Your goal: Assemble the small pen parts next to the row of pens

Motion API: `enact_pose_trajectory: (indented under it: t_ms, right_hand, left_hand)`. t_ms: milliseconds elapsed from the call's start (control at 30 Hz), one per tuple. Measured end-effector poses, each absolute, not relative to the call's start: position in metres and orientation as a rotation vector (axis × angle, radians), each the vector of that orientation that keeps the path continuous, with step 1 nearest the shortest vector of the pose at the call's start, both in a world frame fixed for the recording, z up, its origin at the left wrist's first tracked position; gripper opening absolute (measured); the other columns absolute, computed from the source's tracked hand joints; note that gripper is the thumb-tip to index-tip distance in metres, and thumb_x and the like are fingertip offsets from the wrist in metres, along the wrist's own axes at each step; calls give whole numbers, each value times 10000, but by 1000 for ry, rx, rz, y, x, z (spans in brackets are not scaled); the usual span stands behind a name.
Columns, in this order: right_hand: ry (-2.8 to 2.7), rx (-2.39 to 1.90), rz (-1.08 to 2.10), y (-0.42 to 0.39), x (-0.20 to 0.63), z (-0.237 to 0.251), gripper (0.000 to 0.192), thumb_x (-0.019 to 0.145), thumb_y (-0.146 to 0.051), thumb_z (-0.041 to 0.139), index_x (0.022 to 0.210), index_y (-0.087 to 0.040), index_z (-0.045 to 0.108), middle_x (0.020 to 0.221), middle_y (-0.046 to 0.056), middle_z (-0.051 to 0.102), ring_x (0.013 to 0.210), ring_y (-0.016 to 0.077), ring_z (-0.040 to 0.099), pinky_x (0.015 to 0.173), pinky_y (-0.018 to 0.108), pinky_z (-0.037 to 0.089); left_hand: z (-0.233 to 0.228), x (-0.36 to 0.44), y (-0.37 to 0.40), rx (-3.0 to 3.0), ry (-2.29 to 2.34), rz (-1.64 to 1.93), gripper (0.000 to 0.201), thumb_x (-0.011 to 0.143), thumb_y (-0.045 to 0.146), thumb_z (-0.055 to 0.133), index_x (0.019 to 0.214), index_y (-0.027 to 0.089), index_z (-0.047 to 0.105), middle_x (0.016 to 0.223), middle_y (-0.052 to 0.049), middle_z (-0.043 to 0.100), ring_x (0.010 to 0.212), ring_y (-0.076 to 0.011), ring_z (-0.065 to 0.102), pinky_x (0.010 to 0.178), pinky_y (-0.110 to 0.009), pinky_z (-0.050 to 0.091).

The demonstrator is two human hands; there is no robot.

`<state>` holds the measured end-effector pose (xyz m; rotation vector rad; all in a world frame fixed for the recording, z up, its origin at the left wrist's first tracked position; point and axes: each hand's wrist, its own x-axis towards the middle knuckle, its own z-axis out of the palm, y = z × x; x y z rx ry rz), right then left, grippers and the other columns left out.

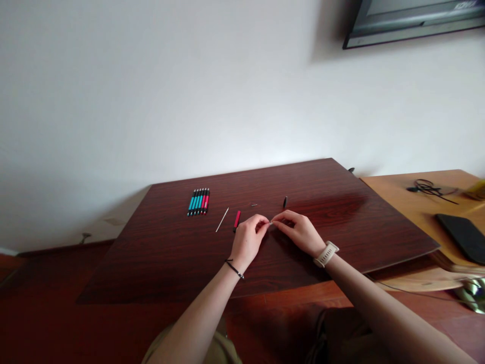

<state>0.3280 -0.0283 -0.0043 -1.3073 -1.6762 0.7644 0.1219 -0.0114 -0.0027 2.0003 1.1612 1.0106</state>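
Note:
My left hand (248,235) and my right hand (299,230) meet above the table, thumbs and fingertips pinched. Between them shows a small light-coloured pen part (271,223), too tiny to identify. Just left of my left hand lies a red pen barrel (237,219) with a dark end, partly behind the hand. Farther left, a thin white pen refill (222,220) rests at a slant. A small thin piece (254,205), perhaps a spring, lies beyond my hands. Past my right hand is a black pen piece (285,202).
Several turquoise and red pens (198,202) lie side by side on the dark wooden table (159,258). To the right, a lighter wooden table (413,212) carries a coiled black cable (430,187) and a flat black device (460,235). A screen (417,28) hangs on the wall.

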Motion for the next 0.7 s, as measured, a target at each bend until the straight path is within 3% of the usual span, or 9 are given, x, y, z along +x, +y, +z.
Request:
enact_pose_trajectory:
  t_ms: [567, 700]
  right_hand:
    - [-1666, -1250, 915, -30, 325, 0, 248, 980, -457, 675, 1016, -229, 765, 938, 39, 792, 845, 218, 727, 824, 345, 566]
    - [-1617, -1187, 1039, -28, 325, -1, 295, 975, -495, 679, 1036, -216, 755, 940, 43, 790, 844, 215, 723, 813, 339, 567]
  left_hand:
    - [-4, 122, -12, 1938, 1058, 1048, 36, 1007, 258, 690, 1025, 233, 707, 1014, -48, 805, 909, -209, 788, 857, -333, 641]
    - [-4, 122, -11, 1870, 1075, 1087, 195, 979, 299, 749, 1148, 249, 667, 1034, -37, 808, 909, -207, 797, 840, -340, 649]
